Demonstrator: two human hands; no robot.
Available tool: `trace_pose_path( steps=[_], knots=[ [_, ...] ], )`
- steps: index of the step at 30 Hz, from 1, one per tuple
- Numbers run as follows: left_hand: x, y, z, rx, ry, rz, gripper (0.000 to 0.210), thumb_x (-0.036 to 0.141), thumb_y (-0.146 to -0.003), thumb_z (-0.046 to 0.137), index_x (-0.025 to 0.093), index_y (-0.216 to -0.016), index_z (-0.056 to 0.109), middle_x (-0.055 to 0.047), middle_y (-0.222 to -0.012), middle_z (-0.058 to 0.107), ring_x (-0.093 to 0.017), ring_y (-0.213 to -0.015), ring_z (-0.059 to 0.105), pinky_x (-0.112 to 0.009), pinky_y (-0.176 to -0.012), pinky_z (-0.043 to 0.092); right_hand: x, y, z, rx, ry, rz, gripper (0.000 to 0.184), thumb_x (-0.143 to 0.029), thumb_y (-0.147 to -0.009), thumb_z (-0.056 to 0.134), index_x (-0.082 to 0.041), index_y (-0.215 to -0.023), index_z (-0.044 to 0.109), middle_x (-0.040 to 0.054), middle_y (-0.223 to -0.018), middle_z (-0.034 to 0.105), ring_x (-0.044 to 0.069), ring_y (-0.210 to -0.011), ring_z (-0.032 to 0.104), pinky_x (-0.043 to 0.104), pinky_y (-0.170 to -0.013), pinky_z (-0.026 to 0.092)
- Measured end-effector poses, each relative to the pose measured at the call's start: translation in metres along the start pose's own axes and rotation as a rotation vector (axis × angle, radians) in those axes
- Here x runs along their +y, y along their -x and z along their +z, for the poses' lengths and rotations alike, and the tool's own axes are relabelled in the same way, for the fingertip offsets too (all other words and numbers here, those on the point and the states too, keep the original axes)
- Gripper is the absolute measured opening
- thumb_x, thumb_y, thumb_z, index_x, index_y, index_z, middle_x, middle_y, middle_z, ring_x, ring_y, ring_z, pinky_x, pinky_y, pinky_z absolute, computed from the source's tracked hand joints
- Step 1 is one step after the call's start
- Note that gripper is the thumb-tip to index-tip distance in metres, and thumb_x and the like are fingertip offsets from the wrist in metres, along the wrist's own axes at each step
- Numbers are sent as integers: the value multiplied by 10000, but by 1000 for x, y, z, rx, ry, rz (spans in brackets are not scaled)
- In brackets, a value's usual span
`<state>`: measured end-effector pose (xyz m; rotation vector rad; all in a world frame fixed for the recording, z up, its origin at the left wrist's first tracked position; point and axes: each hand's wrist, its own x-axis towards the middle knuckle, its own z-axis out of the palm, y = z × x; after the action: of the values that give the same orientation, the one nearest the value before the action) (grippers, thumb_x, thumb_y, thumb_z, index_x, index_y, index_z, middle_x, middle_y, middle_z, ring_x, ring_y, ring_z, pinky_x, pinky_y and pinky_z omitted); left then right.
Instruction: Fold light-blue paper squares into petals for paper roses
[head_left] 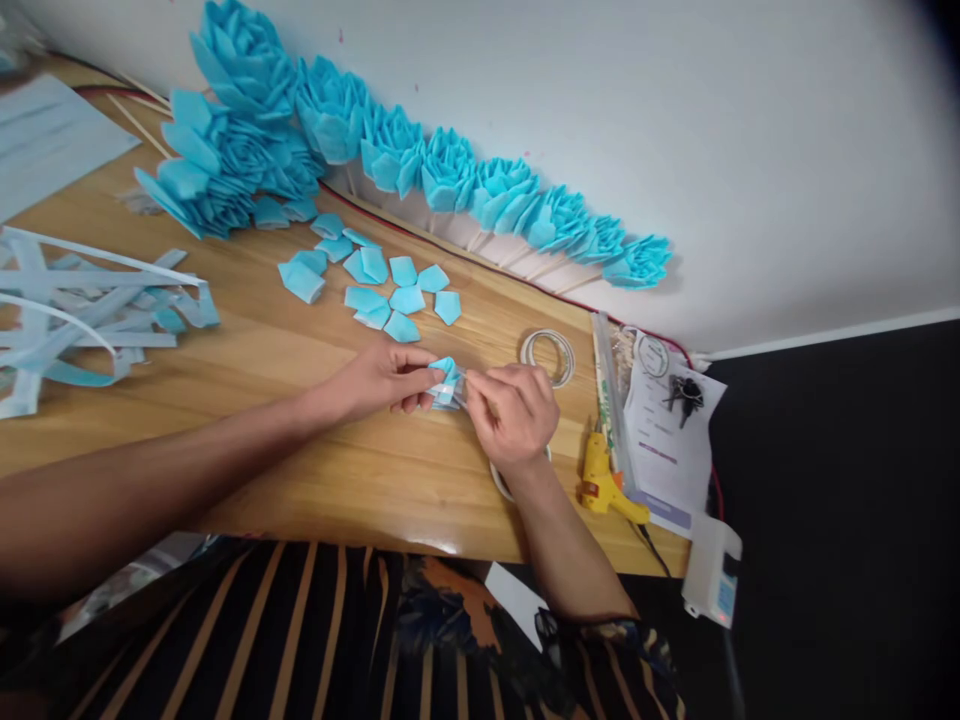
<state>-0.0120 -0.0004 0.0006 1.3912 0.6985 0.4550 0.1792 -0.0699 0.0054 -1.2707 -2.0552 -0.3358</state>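
Observation:
My left hand [386, 380] pinches a small folded blue petal piece [448, 370] between thumb and fingers, just above the table. Close beside it on the right, my right hand [517, 410] is closed, its fingertips pressed together at the piece's edge. Something thin and pale shows at those fingertips, too small to make out. Beyond my hands, several loose blue petals [407, 299] with pointed ends lie on the wooden table [300, 480]. A roll of tape [548, 357] lies just past my right hand, and another ring [501, 482] is partly hidden under my right wrist.
Finished blue flowers [448, 168] on sticks lean along the wall, with more heaped at the left. Cut strips [97, 310] cover the left side. To the right are a yellow glue gun [600, 480], papers [667, 450], keys [685, 396] and a white power box [712, 570].

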Motion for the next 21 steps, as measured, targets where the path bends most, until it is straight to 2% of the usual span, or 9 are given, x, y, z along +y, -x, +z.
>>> trace_pose_path(
  steps=[6,13,21],
  knots=[
    [0,0,0,-13,-15,-23,314,427,-837,604,164,-666,591,8,-552,599,-76,-452,489,-186,-443,392,-2,-1,0,34,17,-52,164,-137,-869,619,-260,-958,682,27,-798,692,171,-741,611,333,-706,498],
    [0,0,0,-22,-3,15,323,436,-839,607,166,-663,585,10,-544,580,-79,-462,494,-185,-444,395,0,3,2,-52,-73,14,189,-172,-893,599,-277,-1007,707,38,-833,688,182,-784,612,355,-745,486],
    [-3,-3,0,2,32,13,295,418,-826,609,167,-671,596,4,-558,595,-82,-460,499,-191,-437,398,-3,-1,2,-36,-21,-36,159,-150,-882,607,-246,-961,707,41,-798,693,179,-745,600,327,-693,514]
  ],
)
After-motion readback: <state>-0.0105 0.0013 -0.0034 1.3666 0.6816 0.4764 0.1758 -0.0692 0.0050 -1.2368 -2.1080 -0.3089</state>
